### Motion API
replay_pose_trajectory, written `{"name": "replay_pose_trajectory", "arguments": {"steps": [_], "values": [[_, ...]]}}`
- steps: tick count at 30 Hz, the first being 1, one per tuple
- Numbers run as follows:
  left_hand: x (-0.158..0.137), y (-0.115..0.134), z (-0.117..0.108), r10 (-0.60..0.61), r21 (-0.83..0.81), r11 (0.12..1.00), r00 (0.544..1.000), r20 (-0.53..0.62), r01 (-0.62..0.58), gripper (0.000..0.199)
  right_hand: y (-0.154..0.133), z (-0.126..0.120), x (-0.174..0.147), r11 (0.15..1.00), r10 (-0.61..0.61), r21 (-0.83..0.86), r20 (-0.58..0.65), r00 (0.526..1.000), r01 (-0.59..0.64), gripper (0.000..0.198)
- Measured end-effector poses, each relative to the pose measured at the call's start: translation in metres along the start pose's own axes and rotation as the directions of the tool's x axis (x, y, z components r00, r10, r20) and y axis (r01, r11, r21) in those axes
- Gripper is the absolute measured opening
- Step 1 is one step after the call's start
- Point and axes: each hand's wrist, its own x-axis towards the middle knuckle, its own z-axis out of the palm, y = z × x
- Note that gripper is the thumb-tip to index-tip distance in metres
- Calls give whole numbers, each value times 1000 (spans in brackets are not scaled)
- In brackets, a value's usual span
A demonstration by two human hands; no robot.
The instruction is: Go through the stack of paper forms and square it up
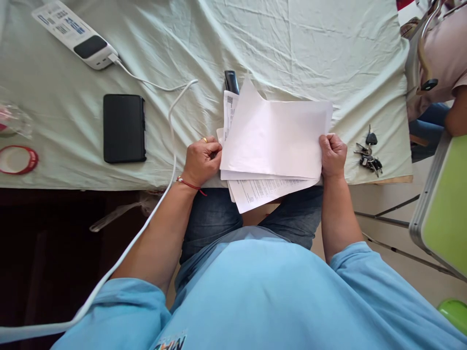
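Several loose sheets of paper (288,138) lie in an uneven stack in front of me, their lower part reaching past the table edge above my lap. The top sheet is blank with a fold down it; a printed sheet (260,192) sticks out underneath. My right hand (333,154) pinches the right edge of the papers, thumb on top. At their left edge my left hand (202,159) is closed, knuckles up, fingertips against the sheets; what is in it is hidden. A black object (231,81), perhaps a stapler, shows partly from behind the papers.
On the pale green cloth (310,53) rest a black tablet-like case (124,128), a white power bank (76,35) with a white cable (172,116), a red tape roll (31,159) and keys (369,155). A green folding table (443,199) and another person's arm (458,112) are at right.
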Motion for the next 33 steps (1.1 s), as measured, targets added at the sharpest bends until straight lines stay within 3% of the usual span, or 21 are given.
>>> {"name": "replay_pose_trajectory", "arguments": {"steps": [4,8,11,14,20,24,28,33], "values": [[-2,-4,4,-1,100,995,995,-98,11,19,1,0,0,1000,-4,10,7,1000,4,71],[-4,-4,5,-44,240,968,994,-99,67,67,2,-1,0,1000,-15,19,14,1000,15,70],[-3,0,6,-95,333,937,994,-50,107,79,3,-1,-1,999,-11,42,16,1000,10,69],[-2,2,8,-135,374,915,989,-65,149,77,3,-1,-2,999,-8,44,23,1000,7,67],[-3,6,9,-188,410,879,968,-165,241,48,2,-1,-4,999,-24,35,19,1000,23,61],[-2,5,9,-170,435,868,966,-195,240,53,1,-2,-5,999,-21,31,33,999,20,59],[4,7,12,-150,414,881,966,-211,228,44,1,-2,-5,999,-9,39,28,1000,8,57],[13,30,15,-52,350,928,976,-211,125,81,1,-5,-3,1000,8,9,41,999,-8,59]]}}
